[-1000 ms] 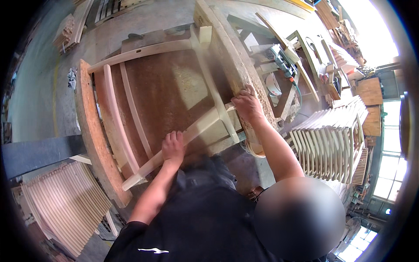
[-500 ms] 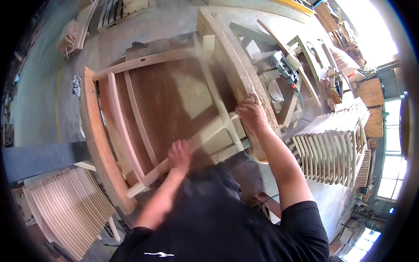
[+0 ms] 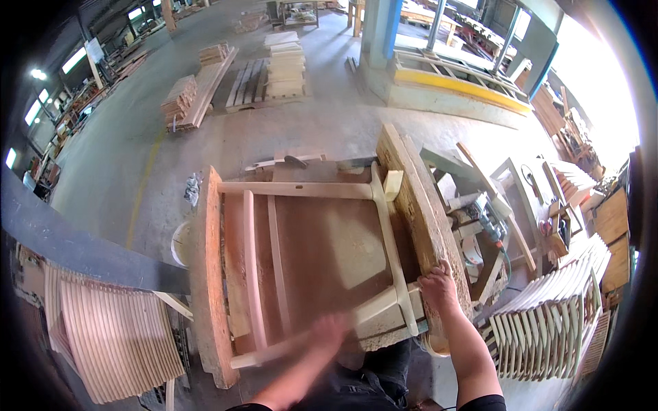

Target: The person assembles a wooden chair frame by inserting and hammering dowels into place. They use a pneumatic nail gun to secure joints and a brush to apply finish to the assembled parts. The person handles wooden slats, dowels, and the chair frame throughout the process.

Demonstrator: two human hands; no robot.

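Note:
A pale wooden chair frame (image 3: 301, 190) lies on a brown, dusty board (image 3: 315, 240), between two thick wooden beams. My left hand (image 3: 332, 333) is on the near rail (image 3: 377, 308) of the frame, blurred by motion, so its fingers cannot be made out. At the frame's near right corner, my right hand (image 3: 440, 286) is closed over the inner edge of the right beam (image 3: 411, 185). The left beam (image 3: 211, 288) runs along the opposite side, untouched. A small wood block (image 3: 393, 185) sits between the frame's far right corner and the right beam.
Stacked curved slats (image 3: 113, 342) stand at left and a rack of chair parts (image 3: 548, 335) at right. A power tool (image 3: 490, 222) lies beyond the right beam. A dark metal beam (image 3: 89, 236) juts in from the left. Timber piles (image 3: 199, 96) lie farther off.
The view has tilted up, showing more of the far floor. My left hand has slid rightward along the near rail and is now blurred. My right hand stays on the right beam.

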